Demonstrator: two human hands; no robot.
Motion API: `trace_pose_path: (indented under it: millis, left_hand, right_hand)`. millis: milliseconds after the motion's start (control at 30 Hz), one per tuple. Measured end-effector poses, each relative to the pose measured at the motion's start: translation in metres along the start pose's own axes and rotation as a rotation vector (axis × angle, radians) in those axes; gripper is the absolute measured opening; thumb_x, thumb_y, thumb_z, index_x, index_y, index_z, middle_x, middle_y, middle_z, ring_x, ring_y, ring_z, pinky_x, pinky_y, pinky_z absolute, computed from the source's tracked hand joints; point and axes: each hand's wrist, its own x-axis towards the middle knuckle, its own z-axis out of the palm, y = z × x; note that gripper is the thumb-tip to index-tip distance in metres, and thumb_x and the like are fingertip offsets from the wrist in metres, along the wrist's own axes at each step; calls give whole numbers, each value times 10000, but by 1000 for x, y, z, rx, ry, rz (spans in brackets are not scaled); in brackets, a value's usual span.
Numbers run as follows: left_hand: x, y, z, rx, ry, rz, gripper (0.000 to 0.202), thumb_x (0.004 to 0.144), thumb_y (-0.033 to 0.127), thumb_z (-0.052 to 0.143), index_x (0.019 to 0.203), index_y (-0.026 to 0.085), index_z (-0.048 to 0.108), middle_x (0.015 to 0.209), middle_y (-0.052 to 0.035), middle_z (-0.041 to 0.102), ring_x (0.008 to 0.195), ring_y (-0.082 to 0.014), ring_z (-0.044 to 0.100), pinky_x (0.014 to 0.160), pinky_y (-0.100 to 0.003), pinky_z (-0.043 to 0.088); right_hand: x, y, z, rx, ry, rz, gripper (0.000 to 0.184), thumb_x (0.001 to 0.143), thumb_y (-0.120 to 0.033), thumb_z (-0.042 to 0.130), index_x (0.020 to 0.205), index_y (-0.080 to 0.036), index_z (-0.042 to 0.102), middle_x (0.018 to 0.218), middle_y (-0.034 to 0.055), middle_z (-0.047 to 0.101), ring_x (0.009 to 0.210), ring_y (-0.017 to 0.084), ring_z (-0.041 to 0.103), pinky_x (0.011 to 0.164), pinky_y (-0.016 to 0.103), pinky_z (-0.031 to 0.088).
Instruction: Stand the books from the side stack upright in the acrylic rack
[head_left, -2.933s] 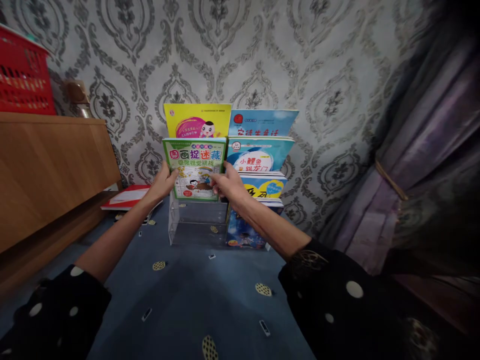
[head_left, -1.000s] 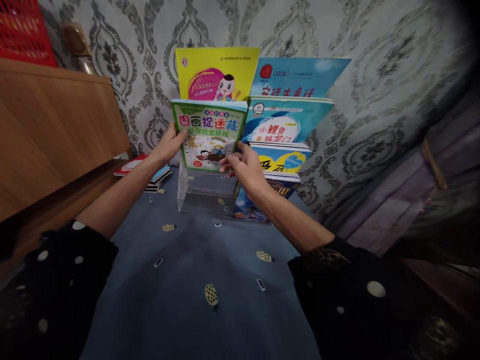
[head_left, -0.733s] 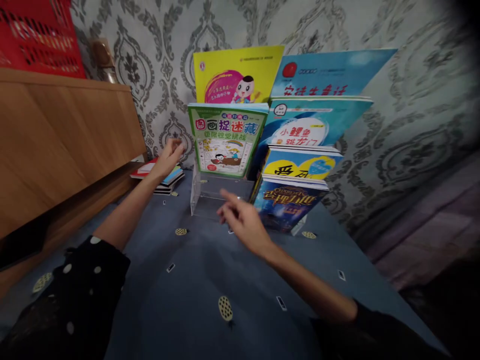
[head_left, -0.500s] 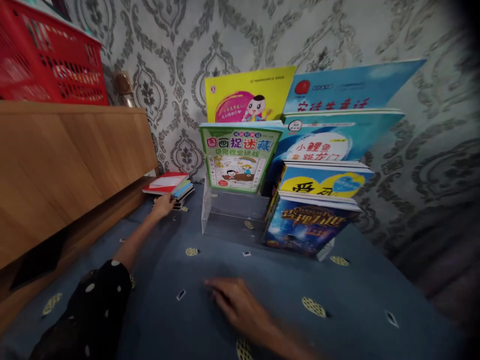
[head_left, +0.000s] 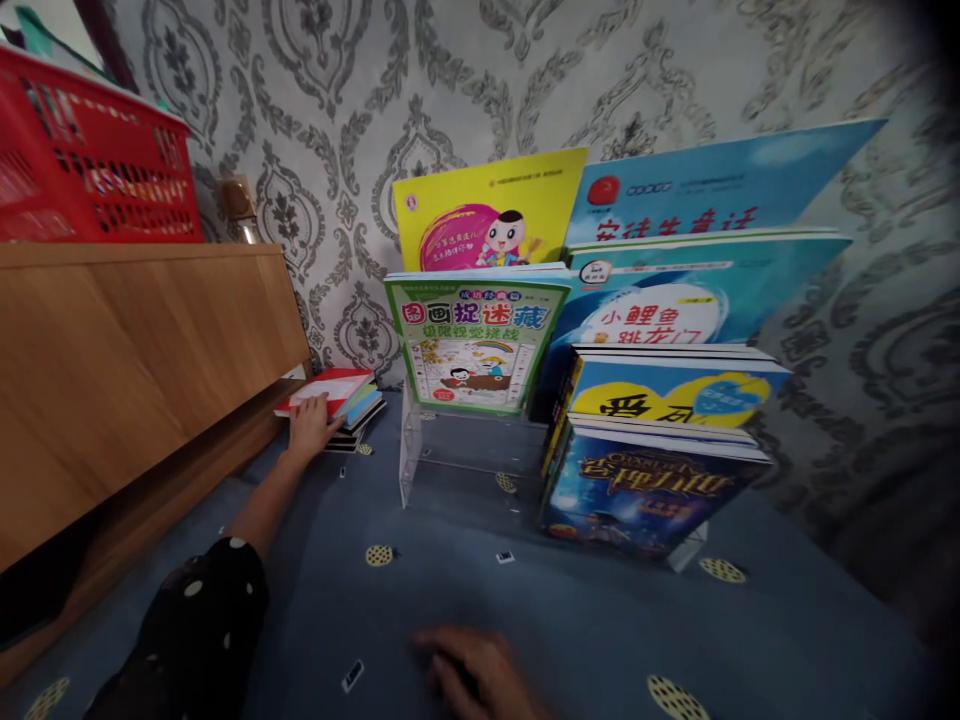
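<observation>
My left hand (head_left: 311, 422) reaches out to a small stack of books (head_left: 346, 400) lying on the blue carpet by the wall, its fingers resting on the red-and-white top cover. My right hand (head_left: 480, 675) lies low on the carpet at the bottom edge, fingers spread flat and holding nothing. A clear tiered book rack (head_left: 465, 462) stands against the wall. A green picture book (head_left: 476, 340) sits in its left column, with a yellow book (head_left: 487, 210) behind it. Blue books (head_left: 660, 390) fill the right column.
A wooden cabinet (head_left: 112, 370) runs along the left with a red plastic basket (head_left: 90, 160) on top. Patterned grey wallpaper (head_left: 450, 80) backs the rack. Dark curtain fabric (head_left: 900, 500) hangs at the right. The carpet (head_left: 585, 600) carries small round motifs.
Both hands let go of the green book, which stays in the rack. My left hand moved left and down onto the stack of books. My right hand dropped to the carpet.
</observation>
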Motion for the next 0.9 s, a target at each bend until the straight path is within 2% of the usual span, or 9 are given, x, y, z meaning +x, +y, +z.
trace_pose_path:
  millis: [233, 400, 467, 567, 733, 833, 900]
  left_hand:
    - [2, -10, 0, 25, -83, 112, 363, 953, 390, 514, 1202, 148, 622, 1281, -193, 654, 1234, -337, 572, 1050, -498, 368]
    - [-7, -15, -11, 38, -92, 189, 349, 977, 294, 419, 1211, 167, 643, 1278, -157, 672, 1220, -297, 594, 1032, -438, 405]
    - [-12, -14, -17, 45, -100, 218, 357, 975, 259, 391, 1198, 170, 655, 1235, -145, 696, 1183, -281, 618, 1007, -408, 431]
    - [-24, -9, -29, 71, -116, 259, 358, 971, 244, 373, 1143, 170, 679, 1128, -147, 731, 1104, -295, 651, 979, -420, 448]
    - [-63, 5, -55, 136, -155, 345, 327, 941, 184, 383, 1042, 164, 693, 1037, -175, 728, 1030, -333, 664, 991, -492, 411]
    - [-103, 15, -71, 161, -202, 408, 302, 876, 98, 426, 974, 178, 700, 1002, -164, 728, 994, -314, 672, 1007, -494, 396]
    - [-135, 25, -83, 168, -253, 451, 285, 840, 70, 453, 928, 167, 705, 956, -168, 728, 939, -306, 683, 940, -468, 439]
  right_hand:
    - [-2, 4, 2, 11, -8, 1, 365, 1007, -413, 447, 1265, -280, 668, 915, 68, 732, 901, 219, 690, 902, 367, 527]
    - [-1, -3, 1, -12, 13, -21, 377, 1007, -385, 424, 1257, -248, 671, 930, 91, 731, 924, 231, 680, 900, 385, 519]
    - [0, -8, 0, -20, 10, -6, 380, 1001, -371, 417, 1236, -235, 682, 904, 90, 730, 885, 229, 683, 887, 388, 521]
    - [1, -16, -2, -21, 9, 0, 376, 991, -356, 421, 1223, -228, 688, 909, 88, 733, 895, 232, 682, 889, 390, 515]
    - [4, -22, -3, -15, 17, 16, 344, 978, -339, 446, 1176, -236, 707, 879, 71, 742, 876, 229, 683, 896, 384, 501]
    - [6, -24, -4, -8, 22, 28, 356, 979, -359, 439, 1165, -230, 713, 856, 65, 740, 803, 214, 676, 862, 376, 506]
    - [8, -27, -4, 21, 9, 36, 366, 979, -375, 433, 1150, -221, 718, 823, 58, 731, 742, 196, 664, 800, 350, 516]
